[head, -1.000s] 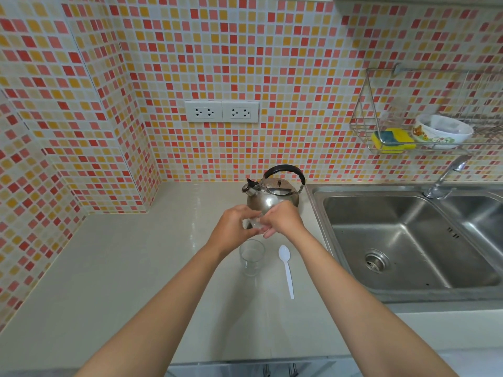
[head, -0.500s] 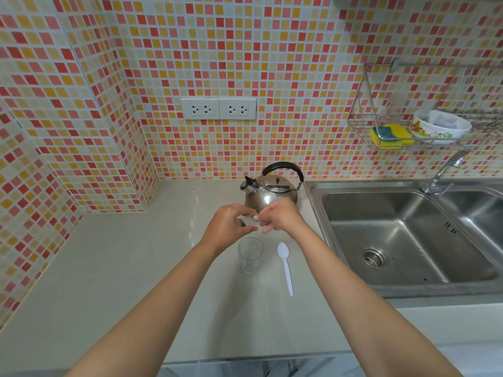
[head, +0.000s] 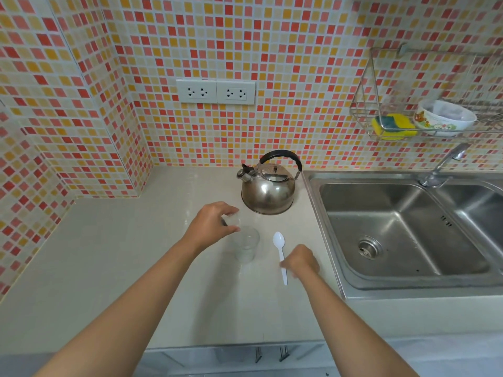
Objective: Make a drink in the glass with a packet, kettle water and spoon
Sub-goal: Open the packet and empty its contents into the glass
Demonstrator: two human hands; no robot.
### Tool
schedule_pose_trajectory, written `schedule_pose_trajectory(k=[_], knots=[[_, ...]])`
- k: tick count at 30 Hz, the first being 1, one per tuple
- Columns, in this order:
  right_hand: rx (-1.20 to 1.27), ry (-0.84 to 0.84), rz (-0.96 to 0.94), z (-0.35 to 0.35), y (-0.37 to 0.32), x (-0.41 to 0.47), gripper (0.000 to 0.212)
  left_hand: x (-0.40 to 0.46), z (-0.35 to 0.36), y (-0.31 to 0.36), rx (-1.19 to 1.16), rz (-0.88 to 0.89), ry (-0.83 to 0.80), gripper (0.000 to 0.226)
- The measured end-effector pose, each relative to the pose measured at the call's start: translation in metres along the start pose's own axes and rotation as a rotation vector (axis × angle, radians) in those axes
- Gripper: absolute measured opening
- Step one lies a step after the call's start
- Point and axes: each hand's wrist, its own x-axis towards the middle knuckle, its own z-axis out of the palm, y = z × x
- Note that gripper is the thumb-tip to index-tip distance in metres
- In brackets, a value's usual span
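Observation:
A clear empty glass [head: 246, 247] stands on the pale counter in front of the steel kettle [head: 268, 190]. My left hand [head: 212, 224] hovers just above the glass's far-left rim and pinches a small clear packet [head: 232, 220]. A white plastic spoon [head: 278, 240] lies flat to the right of the glass, bowl pointing away from me. My right hand [head: 300, 261] is down on the spoon's handle with curled fingers touching it. Blur hides whether they grip it.
A steel double sink [head: 402, 229] with a tap [head: 441, 170] fills the right side. A wire rack [head: 381, 123] on the tiled wall holds a yellow sponge [head: 394, 126] and a bowl [head: 443, 118]. Two wall sockets [head: 216, 91] sit above the kettle.
My hands were together on the packet above the glass. My right hand has let go and dropped right onto the spoon's handle; my left keeps the packet.

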Motion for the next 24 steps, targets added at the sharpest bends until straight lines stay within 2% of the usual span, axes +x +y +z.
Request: schedule_pose_trajectory(k=[10, 12, 14, 17, 21, 24], knots=[[0.021, 0.006, -0.025, 0.011, 0.012, 0.008, 0.015, -0.004, -0.002, -0.007, 0.019, -0.010, -0.047, 0.049], [0.147, 0.016, -0.051, 0.006, 0.014, 0.010, 0.003, -0.004, -0.003, -0.008, 0.035, -0.012, -0.064, 0.049], [0.403, 0.035, -0.087, -0.003, 0.013, 0.009, 0.016, -0.002, -0.006, -0.007, 0.069, -0.012, -0.084, 0.050], [0.615, 0.131, -0.232, -0.023, 0.010, 0.001, 0.013, 0.003, -0.010, -0.004, 0.121, -0.001, -0.116, 0.053], [0.582, 0.208, -0.520, -0.043, 0.002, -0.020, 0.023, 0.012, -0.013, 0.002, 0.175, 0.033, -0.140, 0.055], [0.573, 0.219, -0.585, -0.045, 0.001, -0.031, 0.022, 0.017, -0.012, 0.005, 0.234, 0.074, -0.163, 0.055]])
